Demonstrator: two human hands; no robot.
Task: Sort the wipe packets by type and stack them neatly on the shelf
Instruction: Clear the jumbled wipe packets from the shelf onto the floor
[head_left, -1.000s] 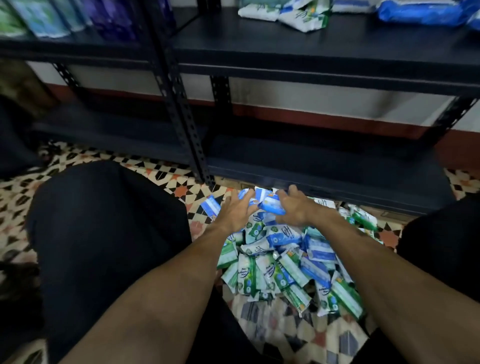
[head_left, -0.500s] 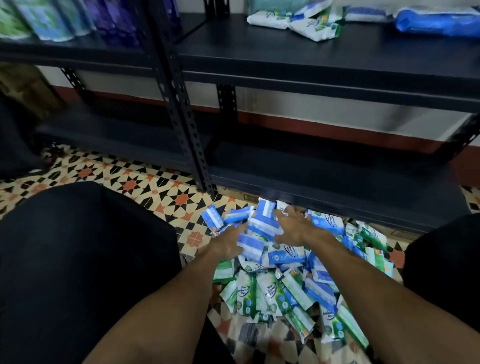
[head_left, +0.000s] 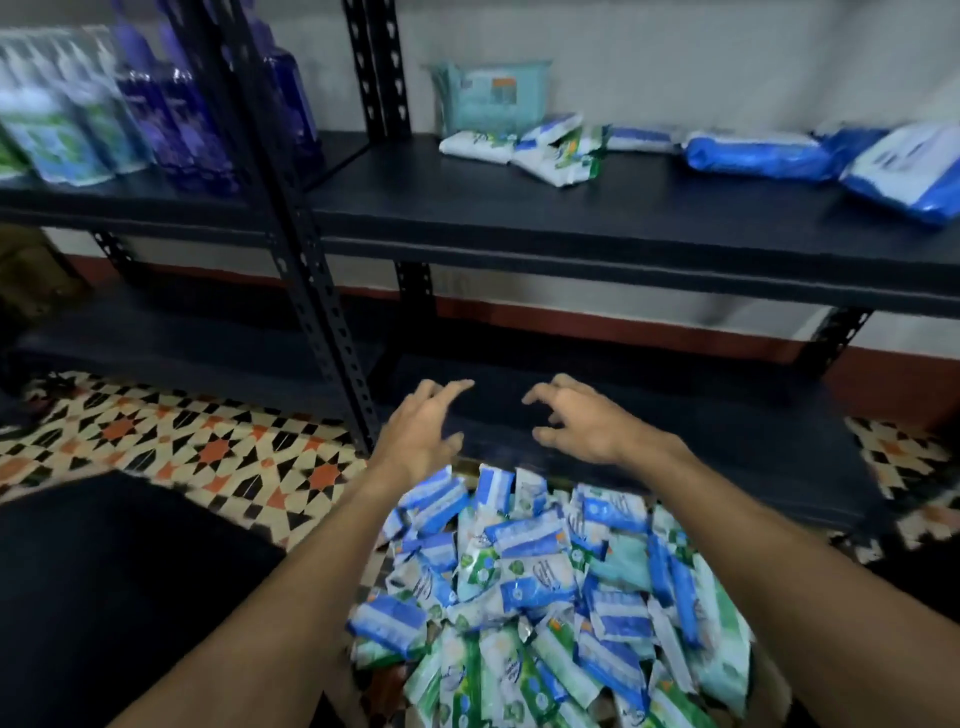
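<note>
Wipe packets: a loose heap of blue-and-white and green-and-white wipe packets (head_left: 540, 582) lies on the floor just below and behind both hands, between the forearms.
Left hand: the left hand (head_left: 421, 434) hangs above the heap's far edge, fingers spread wide, holding nothing.
Right hand: the right hand (head_left: 582, 423) is level with the left, fingers curled loosely apart, empty.
Lower shelf: the dark lower shelf (head_left: 675, 426) runs directly under and beyond both hands.
Upper shelf: the upper shelf (head_left: 571, 218) lies well above the hands, with a few small packets (head_left: 550, 153) above them and large blue packs (head_left: 769, 156) up to the right.
Bottles: purple bottles (head_left: 176, 124) stand up to the left.
Floor: patterned tiles (head_left: 208, 447) spread left of the left hand.
</note>
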